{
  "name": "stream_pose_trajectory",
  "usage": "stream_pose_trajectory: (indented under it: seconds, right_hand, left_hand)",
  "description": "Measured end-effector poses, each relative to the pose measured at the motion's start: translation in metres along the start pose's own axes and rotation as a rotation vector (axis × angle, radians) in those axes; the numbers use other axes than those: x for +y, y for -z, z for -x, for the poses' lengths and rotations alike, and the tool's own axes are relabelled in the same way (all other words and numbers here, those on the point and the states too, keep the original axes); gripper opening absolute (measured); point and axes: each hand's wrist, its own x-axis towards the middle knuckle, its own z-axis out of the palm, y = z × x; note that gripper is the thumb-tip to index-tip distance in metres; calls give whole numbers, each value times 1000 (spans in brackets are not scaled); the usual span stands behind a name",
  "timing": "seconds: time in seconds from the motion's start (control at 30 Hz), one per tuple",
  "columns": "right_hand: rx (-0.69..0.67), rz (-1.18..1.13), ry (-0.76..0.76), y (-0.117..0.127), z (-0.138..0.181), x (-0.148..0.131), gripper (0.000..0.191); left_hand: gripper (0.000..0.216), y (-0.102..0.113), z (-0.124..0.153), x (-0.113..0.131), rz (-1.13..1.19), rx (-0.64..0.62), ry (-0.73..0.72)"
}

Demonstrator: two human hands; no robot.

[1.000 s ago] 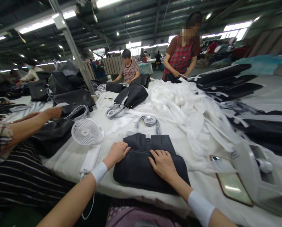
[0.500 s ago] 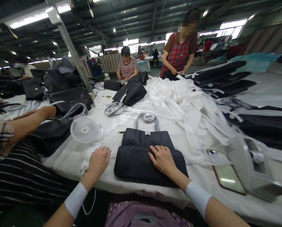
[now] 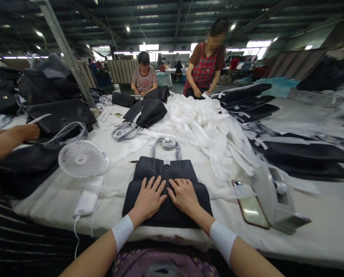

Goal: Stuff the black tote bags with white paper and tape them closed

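A black handbag [image 3: 164, 169] lies flat on the white-covered table in front of me. Its wrapped handles [image 3: 167, 144] stretch away from me, with a coiled, wrapped strap between them. My left hand [image 3: 149, 197] rests on the bag's left half, fingers spread and pointing forward. On the right half lies my right hand [image 3: 185, 196], also flat with fingers apart. The two thumbs nearly meet near the bag's middle. White bands cover both my wrists. Neither hand grips anything.
A white fan [image 3: 81, 158] and a power bank [image 3: 86, 196] with a cable are on the left. A phone [image 3: 252, 209] and tape dispenser [image 3: 276, 200] stand on the right. White wrapping strips [image 3: 200, 119] are heaped behind. A co-worker's hand [image 3: 30, 132] is at far left.
My left hand has moved right from the table beside the bag onto its left half. My right hand stays on the bag. The whole view has turned a little to the right.
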Motion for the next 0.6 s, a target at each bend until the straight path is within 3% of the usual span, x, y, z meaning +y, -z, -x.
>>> stream_pose_trajectory:
  seconds: [0.23,0.37,0.43,0.5,0.6]
  right_hand:
    - [71,-49,118,-16,-1,-6,33]
    - [110,-87,104,-21,-1,-9,30]
    - [136,-102,97,-20,-1,-9,29]
    - [153,-110,93,-19,-2,-8,28]
    - [163,-117,93,-19,-2,-7,29]
  left_hand:
    - [52,0,-3,2,33,37,8]
    - [41,3,13,-2,145,205,102]
    - [37,3,37,-12,240,381,311]
    - [36,0,69,-24,390,537,614]
    - [41,-10,111,-35,832,631,1053]
